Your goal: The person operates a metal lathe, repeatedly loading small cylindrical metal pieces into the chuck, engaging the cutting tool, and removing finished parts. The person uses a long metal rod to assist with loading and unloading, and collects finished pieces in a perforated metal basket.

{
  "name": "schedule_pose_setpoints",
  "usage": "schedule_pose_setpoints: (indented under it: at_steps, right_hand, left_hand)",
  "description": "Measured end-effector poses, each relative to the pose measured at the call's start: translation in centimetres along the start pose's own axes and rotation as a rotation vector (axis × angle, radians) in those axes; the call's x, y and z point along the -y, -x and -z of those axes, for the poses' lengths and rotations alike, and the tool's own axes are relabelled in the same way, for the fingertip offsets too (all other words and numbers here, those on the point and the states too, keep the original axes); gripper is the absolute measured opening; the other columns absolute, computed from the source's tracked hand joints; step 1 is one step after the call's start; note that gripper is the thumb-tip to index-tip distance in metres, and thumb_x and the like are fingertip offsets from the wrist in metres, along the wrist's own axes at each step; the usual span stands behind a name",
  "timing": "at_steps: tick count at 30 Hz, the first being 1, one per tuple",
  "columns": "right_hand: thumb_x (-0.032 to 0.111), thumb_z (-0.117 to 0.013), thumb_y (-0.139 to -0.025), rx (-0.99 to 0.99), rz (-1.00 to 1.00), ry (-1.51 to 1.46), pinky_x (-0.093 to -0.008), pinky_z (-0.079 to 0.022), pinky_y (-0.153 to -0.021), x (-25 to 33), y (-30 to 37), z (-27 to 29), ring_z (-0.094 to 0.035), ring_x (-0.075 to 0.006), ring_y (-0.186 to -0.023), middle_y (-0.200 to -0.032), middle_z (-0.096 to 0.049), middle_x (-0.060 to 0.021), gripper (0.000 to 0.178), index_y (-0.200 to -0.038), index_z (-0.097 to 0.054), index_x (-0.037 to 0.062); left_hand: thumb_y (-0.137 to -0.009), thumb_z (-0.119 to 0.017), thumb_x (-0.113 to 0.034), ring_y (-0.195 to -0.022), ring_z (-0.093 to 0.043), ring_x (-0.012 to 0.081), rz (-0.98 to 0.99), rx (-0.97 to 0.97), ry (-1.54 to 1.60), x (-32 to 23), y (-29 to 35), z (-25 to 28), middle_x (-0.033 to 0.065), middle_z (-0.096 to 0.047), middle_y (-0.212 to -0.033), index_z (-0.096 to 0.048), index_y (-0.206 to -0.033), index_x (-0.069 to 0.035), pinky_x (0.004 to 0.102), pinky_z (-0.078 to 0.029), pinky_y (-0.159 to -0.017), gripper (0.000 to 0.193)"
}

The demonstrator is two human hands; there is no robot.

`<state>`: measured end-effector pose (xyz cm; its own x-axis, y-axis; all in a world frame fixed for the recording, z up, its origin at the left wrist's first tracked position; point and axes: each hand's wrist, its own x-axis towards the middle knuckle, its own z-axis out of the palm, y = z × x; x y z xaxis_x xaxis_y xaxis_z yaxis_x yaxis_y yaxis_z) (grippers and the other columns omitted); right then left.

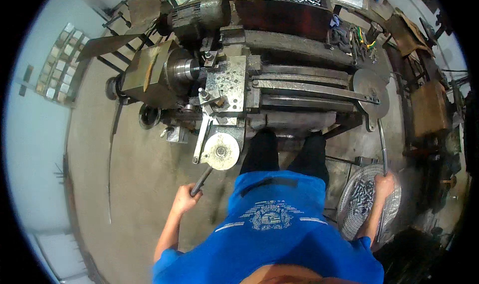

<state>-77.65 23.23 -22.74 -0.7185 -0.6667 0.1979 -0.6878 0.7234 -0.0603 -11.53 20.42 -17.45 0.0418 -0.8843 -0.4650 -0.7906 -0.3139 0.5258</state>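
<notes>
My left hand [187,199] is closed round a dark lever handle [201,180], which joins a pale round disc [221,151] at the front of a lathe. On the right, my right hand [384,186] grips a long metal rod [382,144] that runs up to a grey round plate [370,87] at the end of the lathe bed. A flat link bar [314,90] ties that plate to the drilled tool slide [227,82]. Left of the slide sits the shiny chuck [185,69]. Small tool posts [204,94] stand on the slide.
A perforated round basket [344,204] of small metal parts stands below my right hand. Behind the lathe are a dark bin [282,22] heaped with metal pieces and a motor [199,15]. Hand tools [360,42] lie at the back right. A thin rod [111,174] rises at left.
</notes>
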Motion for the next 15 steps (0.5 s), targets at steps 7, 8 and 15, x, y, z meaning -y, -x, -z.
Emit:
schedule_pose_setpoints:
  at_steps: [7,8,15]
  right_hand:
    - [0.025,-0.060,-0.060,0.028,0.036,-0.103,-0.0505,-0.044,-0.070,-1.2,0.0,0.0,-0.058,-0.0438,-0.078,-0.081,-0.061,-0.0250,0.050,-0.104,-0.060,0.0023]
    - [0.024,-0.060,-0.061,0.148,0.029,-0.146,-0.0484,-0.045,-0.072,-2.4,-0.2,-0.4,-0.058,-0.0425,-0.081,-0.083,-0.061,-0.0246,0.055,-0.112,-0.058,0.0023]
    - [0.034,-0.054,-0.072,0.469,-0.423,0.137,-0.0461,-0.043,-0.081,-16.6,7.7,0.9,-0.056,-0.0398,-0.095,-0.097,-0.060,-0.0248,0.043,-0.096,-0.061,-0.0003]
  left_hand:
    - [-0.077,-0.064,-0.020,-0.059,-0.056,0.0218,-0.075,0.120,0.052,-2.6,-1.4,1.3,0.0141,-0.060,-0.068,-0.062,-0.090,-0.003,0.0350,-0.045,-0.061,0.022]
    - [-0.077,-0.064,-0.021,-0.061,-0.057,0.0218,-0.083,0.126,0.061,-3.2,-1.4,1.6,0.0143,-0.061,-0.070,-0.062,-0.090,-0.002,0.0351,-0.045,-0.061,0.023]
    - [-0.080,-0.061,-0.017,-0.076,-0.063,0.0222,-0.065,0.241,0.084,-1.5,-3.6,0.1,0.0104,-0.066,-0.081,-0.063,-0.095,-0.002,0.0327,-0.048,-0.072,0.022]
